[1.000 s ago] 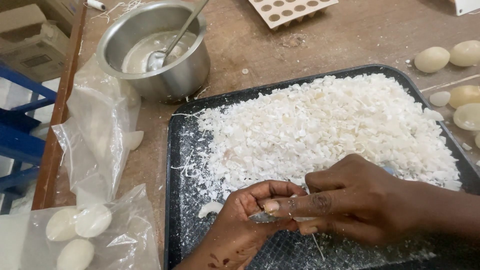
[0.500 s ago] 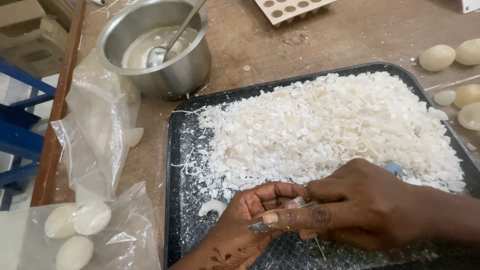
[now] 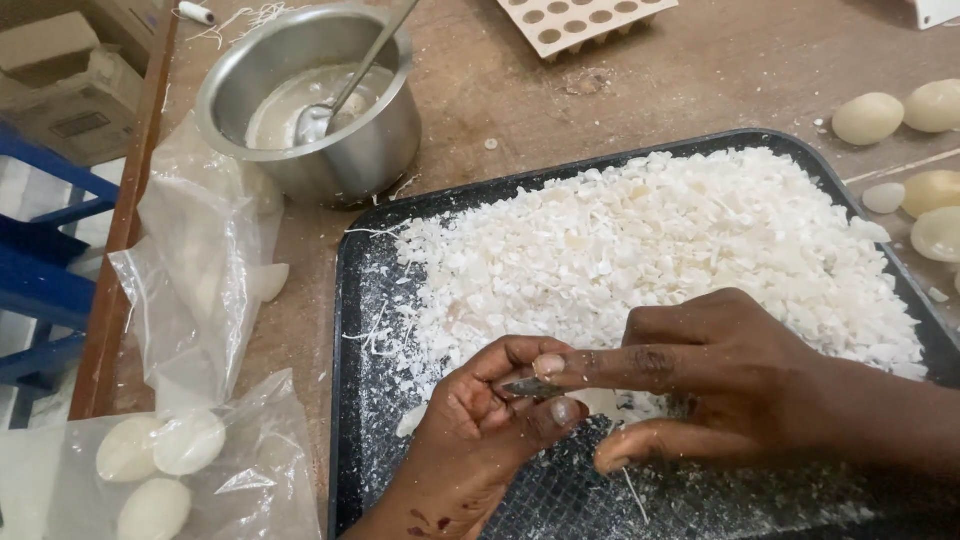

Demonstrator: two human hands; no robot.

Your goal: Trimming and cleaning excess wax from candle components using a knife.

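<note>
Fingers [image 3: 565, 410] of the left hand [image 3: 470, 440] curl tight around a pale waxy lump [image 3: 600, 402], mostly hidden, pinning it low over the near end of the black tray [image 3: 345, 330]. My guess is it's held there so whatever comes off drops straight onto the tray. The right hand [image 3: 720, 385] reaches across it, forefinger stretched flat along a small metal blade [image 3: 525, 387] whose tip rests against the left thumb, the other fingers folded around the lump's far side. A thin stick [image 3: 632, 492] pokes out below the right hand.

That tray is heaped with white flakes [image 3: 640, 250], thickest toward the far side, thinning to dust near the hands.

Beyond its far left corner sits a steel pot [image 3: 310, 100] with a pool of pale wax-looking stuff and a spoon [image 3: 345, 85] leaning in it. Clear plastic bags [image 3: 200, 300] on the left hold a few whitish egg-shaped pieces [image 3: 160, 445]. More of those lie loose off the tray's right edge [image 3: 868, 118]. A cream mould with round holes [image 3: 580, 18] is at the top.
</note>
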